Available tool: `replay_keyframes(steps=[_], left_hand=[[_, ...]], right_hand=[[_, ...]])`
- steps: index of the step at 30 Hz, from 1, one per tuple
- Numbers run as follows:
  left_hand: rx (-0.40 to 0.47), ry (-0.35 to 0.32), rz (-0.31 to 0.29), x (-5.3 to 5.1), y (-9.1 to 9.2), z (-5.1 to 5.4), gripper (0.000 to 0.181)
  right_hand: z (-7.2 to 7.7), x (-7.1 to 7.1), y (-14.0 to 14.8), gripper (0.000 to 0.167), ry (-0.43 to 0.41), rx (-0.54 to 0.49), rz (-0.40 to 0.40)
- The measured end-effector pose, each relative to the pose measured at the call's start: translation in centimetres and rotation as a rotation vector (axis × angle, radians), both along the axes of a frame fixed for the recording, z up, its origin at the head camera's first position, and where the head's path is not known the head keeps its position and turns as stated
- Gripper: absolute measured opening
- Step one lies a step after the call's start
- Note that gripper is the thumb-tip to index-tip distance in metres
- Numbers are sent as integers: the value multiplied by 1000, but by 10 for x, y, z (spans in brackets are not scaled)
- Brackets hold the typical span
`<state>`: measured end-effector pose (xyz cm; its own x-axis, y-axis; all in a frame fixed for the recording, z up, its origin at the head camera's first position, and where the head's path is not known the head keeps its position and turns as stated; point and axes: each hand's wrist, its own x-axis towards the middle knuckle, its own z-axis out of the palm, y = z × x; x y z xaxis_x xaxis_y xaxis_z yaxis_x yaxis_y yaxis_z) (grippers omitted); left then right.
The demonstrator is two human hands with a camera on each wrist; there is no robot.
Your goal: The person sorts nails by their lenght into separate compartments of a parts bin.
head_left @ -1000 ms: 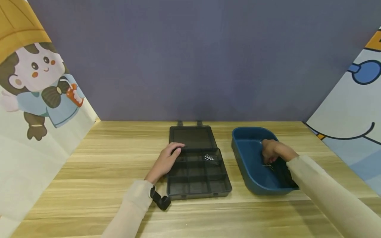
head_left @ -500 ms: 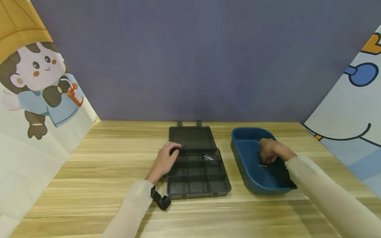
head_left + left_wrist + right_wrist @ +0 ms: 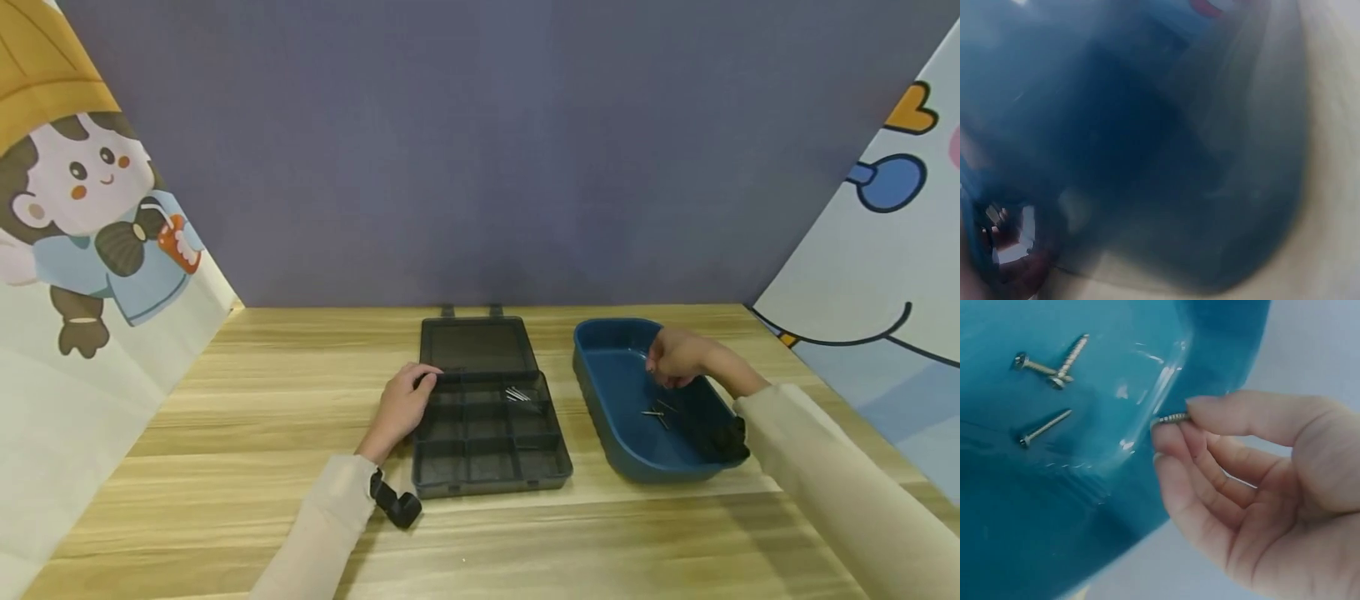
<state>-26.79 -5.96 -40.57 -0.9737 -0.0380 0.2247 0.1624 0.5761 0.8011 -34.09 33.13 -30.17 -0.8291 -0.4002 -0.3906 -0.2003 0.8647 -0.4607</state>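
In the right wrist view, my right hand (image 3: 1254,481) pinches a small screw (image 3: 1174,417) between thumb and fingertips. It is over the blue bin (image 3: 603,408), by the bin's far right side in the head view. Three loose screws (image 3: 1047,428) lie on the bin's floor, two of them crossed. My left hand (image 3: 401,404) rests at the left edge of a dark see-through compartment box (image 3: 491,471), near its hinge, with the thumb apart from the index finger. Several slim silver pieces (image 3: 517,394) lie in the box's back right compartment. The left wrist view is blurred.
The box's lid (image 3: 480,343) lies folded back toward the grey-blue wall (image 3: 450,150). Both containers stand side by side on a wooden table (image 3: 262,467). A dark patch (image 3: 723,437) shows at the bin's near right end, and a black camera (image 3: 403,508) sits at my left wrist.
My right hand has lifted off the bin's floor and moved toward the far side, uncovering more of the loose screws. The whole view has shifted slightly. My left hand keeps its place on the box.
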Motion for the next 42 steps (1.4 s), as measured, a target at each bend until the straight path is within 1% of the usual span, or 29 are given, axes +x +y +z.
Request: replay_keyframes(steps=[2, 7, 13, 15, 18, 23, 26, 30, 34, 42], left_hand=[[38, -16, 2, 0, 0, 0, 28], [109, -29, 18, -2, 2, -3, 28], [116, 42, 49, -3, 2, -2, 25], [118, 42, 61, -3, 1, -1, 25], [117, 20, 71, -2, 1, -1, 25], [114, -1, 60, -2, 1, -1, 26], [117, 2, 53, -1, 2, -2, 26], [130, 6, 48, -1, 3, -3, 26], [136, 8, 50, -1, 3, -4, 26], [132, 6, 53, -1, 1, -3, 27]], right_hand=[[2, 0, 1, 14, 20, -21, 9], [10, 0, 1, 13, 61, -21, 29], [18, 7, -3, 15, 109, -40, 58], [20, 10, -6, 14, 130, -41, 72], [23, 13, -10, 12, 144, -48, 80], [25, 18, -15, 12, 170, -70, 74], [27, 20, -18, 11, 199, -84, 90], [27, 24, -25, 11, 199, -97, 112], [26, 25, -31, 12, 178, -106, 113], [26, 30, -45, 14, 148, -143, 59]])
